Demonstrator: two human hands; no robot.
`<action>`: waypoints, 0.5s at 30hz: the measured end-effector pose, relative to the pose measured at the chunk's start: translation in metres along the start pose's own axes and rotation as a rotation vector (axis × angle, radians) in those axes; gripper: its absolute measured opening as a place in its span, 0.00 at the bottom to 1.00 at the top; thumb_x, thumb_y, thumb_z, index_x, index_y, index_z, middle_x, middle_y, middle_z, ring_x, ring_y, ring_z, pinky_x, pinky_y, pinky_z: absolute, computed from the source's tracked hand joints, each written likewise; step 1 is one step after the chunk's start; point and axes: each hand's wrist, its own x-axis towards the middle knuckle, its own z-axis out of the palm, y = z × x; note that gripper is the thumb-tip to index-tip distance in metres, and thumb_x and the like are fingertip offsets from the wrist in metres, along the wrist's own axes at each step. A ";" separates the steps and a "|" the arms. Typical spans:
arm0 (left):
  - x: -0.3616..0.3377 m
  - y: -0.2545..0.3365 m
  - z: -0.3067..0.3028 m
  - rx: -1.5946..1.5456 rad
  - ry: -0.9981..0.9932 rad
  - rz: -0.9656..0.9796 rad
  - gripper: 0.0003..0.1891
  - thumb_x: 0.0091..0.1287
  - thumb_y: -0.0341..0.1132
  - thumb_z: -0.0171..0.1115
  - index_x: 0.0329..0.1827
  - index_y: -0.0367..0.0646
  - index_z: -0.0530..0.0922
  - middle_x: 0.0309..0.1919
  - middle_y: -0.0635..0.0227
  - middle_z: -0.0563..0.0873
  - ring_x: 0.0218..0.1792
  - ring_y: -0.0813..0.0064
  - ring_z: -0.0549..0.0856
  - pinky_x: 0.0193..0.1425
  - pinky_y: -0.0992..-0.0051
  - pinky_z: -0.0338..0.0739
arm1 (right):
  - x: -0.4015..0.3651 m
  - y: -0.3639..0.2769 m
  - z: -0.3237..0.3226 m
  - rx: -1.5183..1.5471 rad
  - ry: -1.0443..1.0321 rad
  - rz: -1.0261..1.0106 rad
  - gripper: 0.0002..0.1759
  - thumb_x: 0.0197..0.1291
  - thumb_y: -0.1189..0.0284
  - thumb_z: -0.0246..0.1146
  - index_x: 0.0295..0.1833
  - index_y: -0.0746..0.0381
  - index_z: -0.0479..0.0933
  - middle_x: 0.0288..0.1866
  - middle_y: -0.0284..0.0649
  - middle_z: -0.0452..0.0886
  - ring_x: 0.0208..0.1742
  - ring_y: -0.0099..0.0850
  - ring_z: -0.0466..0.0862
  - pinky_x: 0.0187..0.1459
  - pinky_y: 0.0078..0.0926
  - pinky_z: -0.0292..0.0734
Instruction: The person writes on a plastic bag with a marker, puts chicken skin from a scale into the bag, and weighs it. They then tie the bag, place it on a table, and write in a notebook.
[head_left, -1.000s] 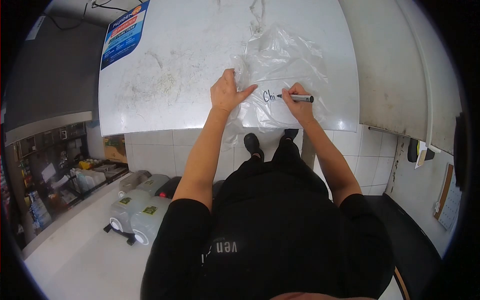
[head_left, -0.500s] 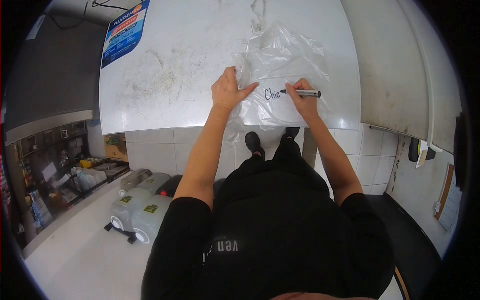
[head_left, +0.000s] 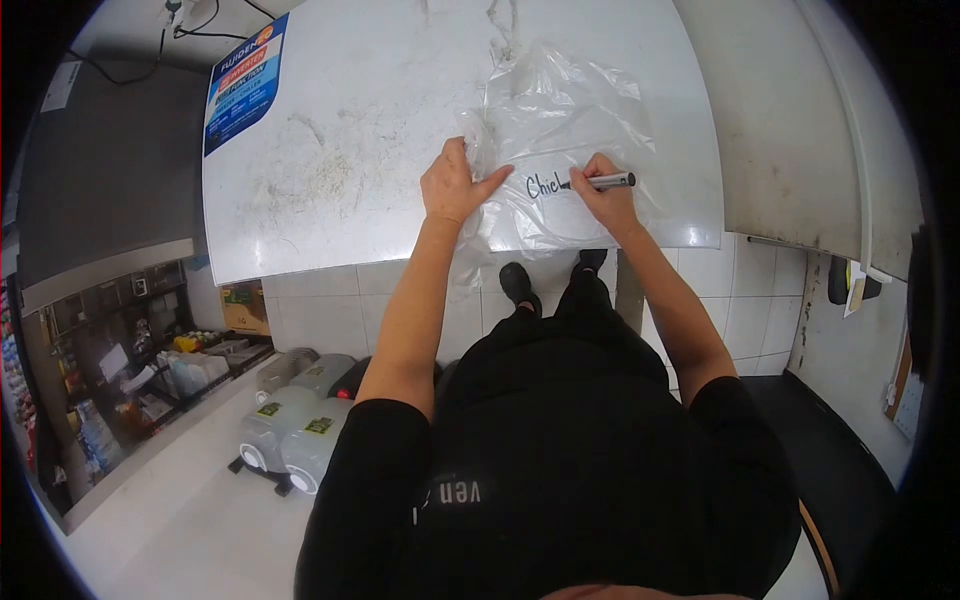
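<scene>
A clear plastic bag (head_left: 570,110) lies flat and wrinkled on the white lid (head_left: 330,200) of a chest freezer, one side hanging over the front edge. My left hand (head_left: 455,185) holds down its bunched left side, thumb stretched across the plastic and fingers curled at the fold. In my right hand (head_left: 607,198) is a black-tipped marker pen (head_left: 613,181) with a silver-grey barrel, gripped between thumb and fingers. Its tip touches the bag just right of handwritten black letters (head_left: 543,187) reading "Chic" plus an upright stroke.
A blue label (head_left: 243,90) is stuck at the lid's far left corner. Water jugs (head_left: 315,440) lie on a rack at lower left, near shelves of goods (head_left: 150,350). A pale wall panel (head_left: 770,130) stands along the right. My shoes (head_left: 518,283) are below the lid's edge.
The pen has added an upright stroke after "Chic", my right hand travelling slightly along the writing. My left hand keeps its hold on the bag. The camera view has shifted a little.
</scene>
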 end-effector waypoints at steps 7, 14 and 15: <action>0.000 -0.001 0.001 0.006 0.034 0.029 0.39 0.45 0.62 0.73 0.47 0.37 0.70 0.27 0.58 0.83 0.26 0.59 0.84 0.28 0.66 0.79 | -0.001 -0.007 0.000 -0.010 0.072 0.016 0.15 0.59 0.68 0.65 0.27 0.62 0.68 0.18 0.33 0.72 0.21 0.20 0.71 0.25 0.22 0.67; -0.001 -0.002 0.003 0.011 0.038 0.030 0.40 0.44 0.62 0.73 0.47 0.37 0.70 0.27 0.58 0.84 0.27 0.59 0.85 0.29 0.66 0.79 | -0.003 -0.001 -0.002 -0.017 0.039 -0.001 0.15 0.60 0.68 0.65 0.27 0.62 0.68 0.18 0.32 0.72 0.22 0.19 0.71 0.26 0.22 0.67; -0.001 -0.001 0.002 0.008 0.032 0.024 0.40 0.44 0.62 0.73 0.47 0.37 0.71 0.27 0.58 0.84 0.27 0.59 0.85 0.29 0.66 0.79 | -0.003 -0.002 -0.002 0.021 0.066 0.000 0.15 0.59 0.68 0.65 0.27 0.62 0.68 0.18 0.32 0.72 0.22 0.19 0.71 0.26 0.22 0.67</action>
